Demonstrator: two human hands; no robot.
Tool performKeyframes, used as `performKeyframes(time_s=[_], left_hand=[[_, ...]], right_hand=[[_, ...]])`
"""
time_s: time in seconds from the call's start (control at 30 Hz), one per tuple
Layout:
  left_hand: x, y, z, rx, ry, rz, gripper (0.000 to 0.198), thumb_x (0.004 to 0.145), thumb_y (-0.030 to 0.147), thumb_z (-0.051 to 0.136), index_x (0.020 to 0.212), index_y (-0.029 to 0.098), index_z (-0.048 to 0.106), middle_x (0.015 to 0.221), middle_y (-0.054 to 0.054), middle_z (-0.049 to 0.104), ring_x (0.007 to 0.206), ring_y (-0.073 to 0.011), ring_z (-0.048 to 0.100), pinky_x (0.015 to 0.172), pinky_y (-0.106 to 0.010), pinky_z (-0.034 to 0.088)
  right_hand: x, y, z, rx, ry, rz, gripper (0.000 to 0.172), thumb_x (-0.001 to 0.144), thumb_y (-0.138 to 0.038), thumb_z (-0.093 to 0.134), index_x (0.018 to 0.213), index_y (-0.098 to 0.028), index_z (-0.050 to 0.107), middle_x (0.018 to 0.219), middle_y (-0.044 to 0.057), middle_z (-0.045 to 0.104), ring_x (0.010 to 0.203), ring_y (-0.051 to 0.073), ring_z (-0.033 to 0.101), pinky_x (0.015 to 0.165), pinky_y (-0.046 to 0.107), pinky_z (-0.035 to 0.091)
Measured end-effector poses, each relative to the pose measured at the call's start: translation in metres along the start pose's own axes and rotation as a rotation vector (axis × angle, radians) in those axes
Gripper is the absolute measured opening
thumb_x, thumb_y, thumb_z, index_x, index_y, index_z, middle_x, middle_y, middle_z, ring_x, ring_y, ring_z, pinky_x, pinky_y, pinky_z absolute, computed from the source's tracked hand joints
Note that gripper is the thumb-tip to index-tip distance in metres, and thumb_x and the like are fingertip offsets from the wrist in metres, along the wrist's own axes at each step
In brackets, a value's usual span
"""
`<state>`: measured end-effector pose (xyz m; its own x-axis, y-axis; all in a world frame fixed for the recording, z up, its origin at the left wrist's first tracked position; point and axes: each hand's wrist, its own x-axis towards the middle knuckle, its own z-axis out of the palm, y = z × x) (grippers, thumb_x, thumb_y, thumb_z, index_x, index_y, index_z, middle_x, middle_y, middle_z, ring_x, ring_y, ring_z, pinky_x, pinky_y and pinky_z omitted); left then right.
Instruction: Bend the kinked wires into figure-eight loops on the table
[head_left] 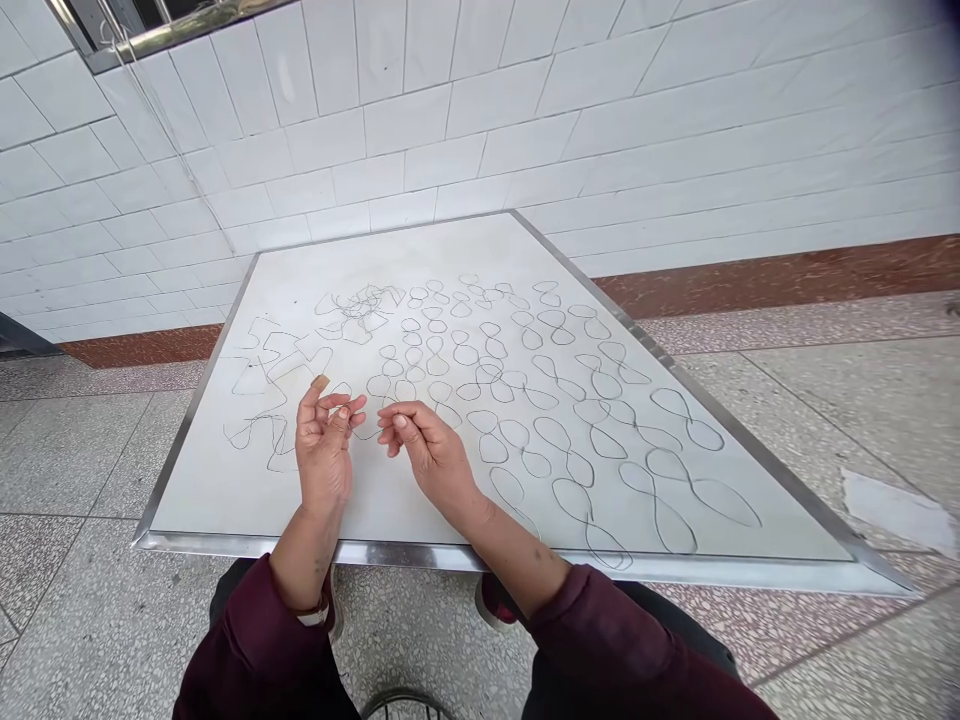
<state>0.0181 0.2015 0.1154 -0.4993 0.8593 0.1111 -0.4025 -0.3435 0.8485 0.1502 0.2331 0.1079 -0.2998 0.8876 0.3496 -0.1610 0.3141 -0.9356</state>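
Observation:
My left hand [324,455] is raised over the near part of the table, thumb pressed to a finger in a pinch, with a yellowish cover on one fingertip. Close beside it, my right hand [435,455] pinches with thumb and forefinger. A thin dark wire [366,437] curves between the two hands; its ends are hidden by the fingers. To the right, many wires bent into figure-eight loops [655,497] lie spread over the board. Left of my left hand are loose, crooked wire pieces [271,418].
The white tabletop [420,505] has a metal edge [420,553] and stands against a white tiled wall [420,110]. A tangled wire heap [364,305] lies toward the back. White paper [896,508] is on the speckled floor at right. A round stool rim [405,695] shows below.

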Motion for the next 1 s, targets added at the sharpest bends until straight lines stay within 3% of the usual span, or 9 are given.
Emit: performKeyframes(time_s=[0.13,0.23,0.33,0.53,0.63,0.8,1.0], left_hand=[[0.0,-0.001,0.0,0.012,0.022,-0.032,0.047,0.079,0.027,0.079,0.123,0.028,0.061,0.095,0.0,0.068,0.099,-0.0197,0.072,0.081,-0.028,0.054],[0.0,-0.001,0.001,-0.007,0.036,-0.073,0.049,0.078,0.025,0.08,0.123,0.025,0.061,0.091,-0.001,0.071,0.091,-0.0181,0.073,0.075,-0.026,0.053],[0.0,-0.001,0.002,-0.016,0.038,-0.103,0.049,0.076,0.023,0.081,0.121,0.023,0.062,0.089,-0.001,0.073,0.083,-0.0151,0.073,0.072,-0.025,0.051],[0.001,0.0,0.0,0.002,0.031,-0.109,0.049,0.075,0.021,0.081,0.12,0.021,0.062,0.087,-0.002,0.075,0.076,-0.0112,0.069,0.077,-0.026,0.049],[0.002,0.001,-0.002,0.036,0.004,-0.137,0.05,0.076,0.023,0.081,0.122,0.02,0.062,0.085,-0.002,0.075,0.082,-0.0134,0.069,0.078,-0.027,0.049],[0.002,0.0,-0.003,0.073,-0.022,-0.142,0.05,0.077,0.025,0.08,0.123,0.021,0.062,0.083,-0.001,0.074,0.093,-0.0163,0.067,0.08,-0.028,0.048],[0.003,-0.002,-0.003,0.111,-0.042,-0.133,0.046,0.075,0.024,0.08,0.119,0.021,0.065,0.084,-0.002,0.074,0.089,-0.0159,0.067,0.08,-0.029,0.049]], right_hand=[[0.003,0.003,0.0,0.107,0.029,0.029,0.023,0.097,-0.04,0.054,0.112,-0.023,0.06,0.086,0.002,0.067,0.068,0.013,0.065,0.063,0.03,0.058],[0.004,0.005,-0.002,0.157,0.062,0.036,0.02,0.096,-0.039,0.057,0.106,-0.023,0.059,0.083,0.0,0.067,0.065,0.012,0.064,0.061,0.029,0.058],[0.003,0.004,-0.004,0.032,0.049,-0.021,0.02,0.099,-0.037,0.05,0.106,-0.023,0.064,0.082,0.0,0.063,0.061,0.011,0.059,0.057,0.026,0.055],[-0.001,0.005,-0.006,-0.3,-0.119,-0.16,0.031,0.102,-0.026,0.042,0.119,-0.03,0.068,0.083,0.001,0.053,0.058,0.01,0.054,0.056,0.025,0.055],[-0.001,0.008,-0.007,-0.339,-0.1,-0.16,0.03,0.1,-0.022,0.045,0.122,-0.029,0.064,0.081,-0.001,0.056,0.055,0.01,0.054,0.057,0.025,0.055],[0.0,0.008,-0.01,-0.4,-0.037,-0.256,0.017,0.099,-0.019,0.048,0.106,-0.025,0.062,0.08,0.0,0.06,0.061,0.011,0.059,0.058,0.024,0.053],[0.002,0.005,-0.012,-0.571,-0.117,-0.31,0.025,0.101,-0.017,0.043,0.104,-0.025,0.066,0.078,0.001,0.06,0.067,0.013,0.057,0.061,0.024,0.052]])
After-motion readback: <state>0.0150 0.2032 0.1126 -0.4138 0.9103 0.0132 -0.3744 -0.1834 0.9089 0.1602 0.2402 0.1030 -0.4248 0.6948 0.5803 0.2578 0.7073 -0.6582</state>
